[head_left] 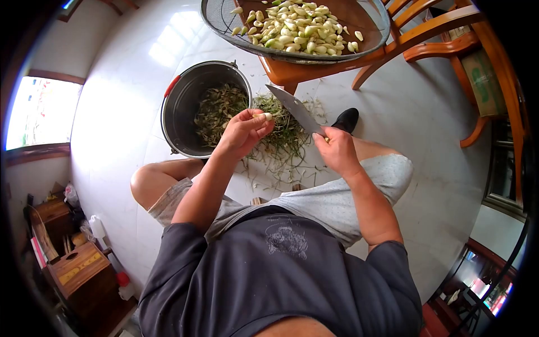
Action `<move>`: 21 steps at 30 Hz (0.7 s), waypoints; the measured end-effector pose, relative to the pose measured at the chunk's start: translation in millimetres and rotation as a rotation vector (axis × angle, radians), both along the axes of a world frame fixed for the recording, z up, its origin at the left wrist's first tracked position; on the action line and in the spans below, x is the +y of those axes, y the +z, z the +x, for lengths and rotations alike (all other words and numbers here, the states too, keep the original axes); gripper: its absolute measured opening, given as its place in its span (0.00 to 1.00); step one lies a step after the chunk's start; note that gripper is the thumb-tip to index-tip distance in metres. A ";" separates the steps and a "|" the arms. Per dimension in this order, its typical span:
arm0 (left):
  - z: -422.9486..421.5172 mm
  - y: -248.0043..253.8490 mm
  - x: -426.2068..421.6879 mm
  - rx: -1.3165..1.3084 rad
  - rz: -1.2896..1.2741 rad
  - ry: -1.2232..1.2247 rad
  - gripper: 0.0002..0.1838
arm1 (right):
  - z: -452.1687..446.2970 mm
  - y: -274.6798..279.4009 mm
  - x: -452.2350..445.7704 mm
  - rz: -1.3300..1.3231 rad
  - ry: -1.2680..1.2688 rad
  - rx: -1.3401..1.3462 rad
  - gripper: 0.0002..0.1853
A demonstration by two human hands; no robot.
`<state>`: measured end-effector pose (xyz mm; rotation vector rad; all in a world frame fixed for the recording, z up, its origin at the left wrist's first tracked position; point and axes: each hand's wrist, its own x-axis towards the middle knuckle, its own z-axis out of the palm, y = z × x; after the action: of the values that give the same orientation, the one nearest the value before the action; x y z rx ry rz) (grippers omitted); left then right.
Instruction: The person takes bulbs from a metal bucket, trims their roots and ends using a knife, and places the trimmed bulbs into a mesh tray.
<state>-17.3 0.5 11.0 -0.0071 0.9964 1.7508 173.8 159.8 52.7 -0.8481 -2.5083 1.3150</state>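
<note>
Head view: a peeled garlic clove (pixel 266 116), creamy white and glossy, is pinched between thumb and fingers of the person's left hand (pixel 242 132), over the near right rim of a metal bucket (pixel 174 123). The right hand (pixel 337 150) is wrapped around the handle of a broad knife (pixel 297 109), its blade slanting up and leftward, well apart from the clove.

Dry husks and green trimmings lie in the bucket and in a loose pile (pixel 281 126) on the floor beside its right edge. A mesh basket (pixel 216 17) heaped with pale, partly greenish cloves (pixel 300 28) sits on a wooden chair (pixel 276 70), overhanging the seat's near left corner. The knife tip appears near that corner; how close, one cannot tell.

Bare pale tiles (pixel 123 112) stretch left of the bucket, and there is open floor right of the black shoe (pixel 346 119). The dark shirt's print (pixel 287 241) carries small lettering, unreadable; green marking on a carton (pixel 484 78) is illegible too.
</note>
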 end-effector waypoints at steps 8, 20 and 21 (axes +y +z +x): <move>17.2 -18.8 7.8 -0.102 -0.024 0.170 0.05 | -6.4 0.3 -19.3 0.165 0.019 0.255 0.09; 37.9 -19.3 15.7 -0.148 0.062 0.265 0.04 | -3.2 -9.5 -18.9 0.328 0.097 0.213 0.12; 39.1 -18.5 16.6 -0.158 0.057 0.269 0.04 | -3.0 -9.7 -18.7 0.344 0.104 0.211 0.12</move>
<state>21.8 17.2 -7.5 -0.2493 0.8598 1.9887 170.8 141.0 43.0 -0.4851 -2.5295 0.9025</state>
